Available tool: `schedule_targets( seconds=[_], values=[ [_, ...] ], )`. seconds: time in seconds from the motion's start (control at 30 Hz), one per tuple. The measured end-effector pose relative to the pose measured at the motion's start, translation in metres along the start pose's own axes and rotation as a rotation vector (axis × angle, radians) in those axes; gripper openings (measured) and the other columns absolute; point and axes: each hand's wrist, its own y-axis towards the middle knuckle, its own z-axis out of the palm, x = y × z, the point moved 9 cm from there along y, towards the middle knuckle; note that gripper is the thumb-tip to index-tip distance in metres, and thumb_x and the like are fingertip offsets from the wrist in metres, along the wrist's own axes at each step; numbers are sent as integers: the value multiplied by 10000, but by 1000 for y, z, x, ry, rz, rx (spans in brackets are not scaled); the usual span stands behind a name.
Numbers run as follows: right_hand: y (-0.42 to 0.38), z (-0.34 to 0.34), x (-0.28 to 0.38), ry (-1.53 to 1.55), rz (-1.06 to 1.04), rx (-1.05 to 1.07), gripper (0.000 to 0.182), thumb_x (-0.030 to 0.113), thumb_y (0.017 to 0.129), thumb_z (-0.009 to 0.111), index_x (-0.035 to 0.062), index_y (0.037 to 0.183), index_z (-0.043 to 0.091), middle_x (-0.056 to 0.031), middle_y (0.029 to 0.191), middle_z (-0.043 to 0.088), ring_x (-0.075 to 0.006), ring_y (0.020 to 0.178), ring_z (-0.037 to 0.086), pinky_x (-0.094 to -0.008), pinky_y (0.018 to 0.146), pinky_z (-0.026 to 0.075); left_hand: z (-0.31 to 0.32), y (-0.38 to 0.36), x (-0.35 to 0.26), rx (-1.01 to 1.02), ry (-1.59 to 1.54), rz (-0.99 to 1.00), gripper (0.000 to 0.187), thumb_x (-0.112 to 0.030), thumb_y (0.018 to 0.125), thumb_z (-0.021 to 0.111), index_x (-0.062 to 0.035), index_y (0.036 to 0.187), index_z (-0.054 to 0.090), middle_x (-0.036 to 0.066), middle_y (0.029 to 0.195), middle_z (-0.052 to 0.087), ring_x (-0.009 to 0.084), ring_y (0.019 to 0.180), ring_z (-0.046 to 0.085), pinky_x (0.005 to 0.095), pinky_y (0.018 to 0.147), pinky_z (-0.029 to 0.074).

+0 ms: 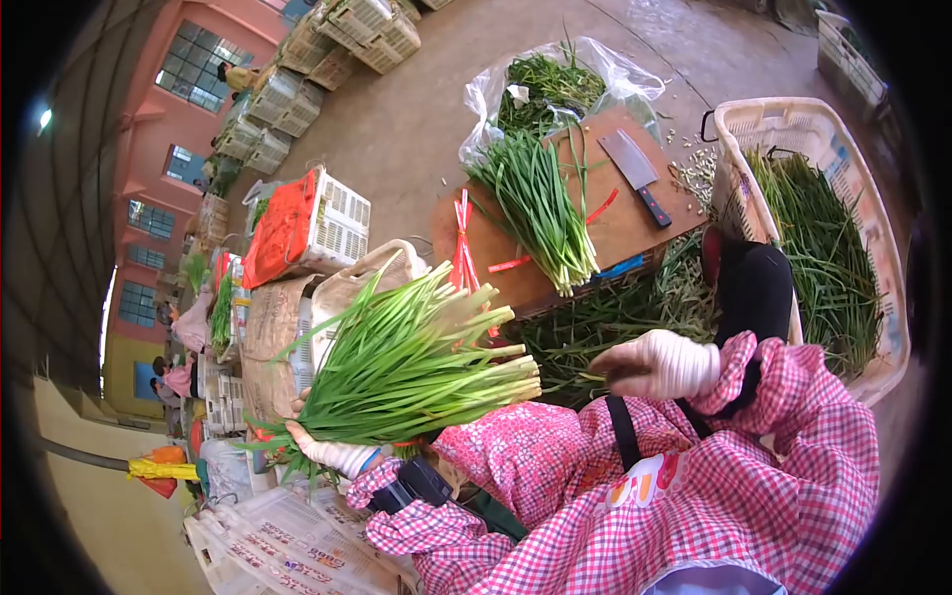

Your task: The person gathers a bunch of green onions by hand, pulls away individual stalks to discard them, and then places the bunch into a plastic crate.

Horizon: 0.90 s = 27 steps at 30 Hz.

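My left hand (pixel 322 451), in a pale glove or wrap, is closed around a large bunch of garlic chives (pixel 397 367), green leaves to the left and pale stem ends to the right. My right hand (pixel 645 367), also covered in white, hovers right of the stem ends, apart from them. Its fingers are loosely bent, with nothing visible in them. A second bunch of chives (pixel 535 198) lies on a brown board (pixel 625 233). Beside it rest a cleaver (pixel 637 174) with a black handle and red ties (pixel 463 238).
A plastic bag (pixel 625 74) of greens lies behind the board. At right stands a large crate (pixel 873 218) of long leaves; loose leaves (pixel 625 307) lie below the board. Stacked crates (pixel 337 218) and other people (pixel 178 382) are at left.
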Motion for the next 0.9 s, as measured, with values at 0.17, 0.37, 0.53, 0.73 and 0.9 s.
schedule_targets(
  seconds=[0.17, 0.37, 0.53, 0.73, 0.9],
  values=[
    [9, 12, 62, -266, -243, -302, 415, 256, 813, 654, 142, 1202, 564, -140, 600, 580, -327, 533, 598, -400, 517, 494, 2, -6, 7, -171, 150, 36, 276, -355, 885, 540, -89, 910, 605, 84, 969, 617, 261, 923, 583, 456, 837, 475],
    [50, 23, 65, -559, -191, -345, 359, 339, 804, 643, 133, 1091, 580, -133, 628, 602, -324, 570, 611, -428, 538, 491, 20, -23, 14, -281, 169, 4, 313, -345, 878, 577, -61, 1007, 570, 88, 973, 609, 248, 918, 586, 438, 844, 474],
    [72, 22, 52, -286, -180, -323, 279, 297, 768, 668, 96, 959, 642, -174, 792, 639, -359, 723, 625, -423, 676, 509, 30, -26, 22, -223, 177, -53, 414, -381, 858, 611, -46, 1087, 529, 88, 1038, 559, 231, 943, 559, 433, 852, 466],
    [67, 65, 29, 598, 91, 162, 152, 168, 892, 619, 19, 920, 617, -27, 700, 616, -93, 672, 611, -247, 581, 505, 30, -21, 14, -230, 171, 24, 377, -360, 868, 599, -62, 1093, 544, 85, 1023, 574, 241, 936, 566, 433, 858, 471],
    [51, 75, 49, 529, -80, 368, 203, 192, 902, 614, 3, 975, 603, -60, 746, 646, -124, 695, 634, -271, 640, 531, 24, 5, 20, -129, 81, -64, 269, -347, 862, 592, -97, 947, 643, 87, 988, 638, 260, 936, 594, 442, 856, 481]
  ],
)
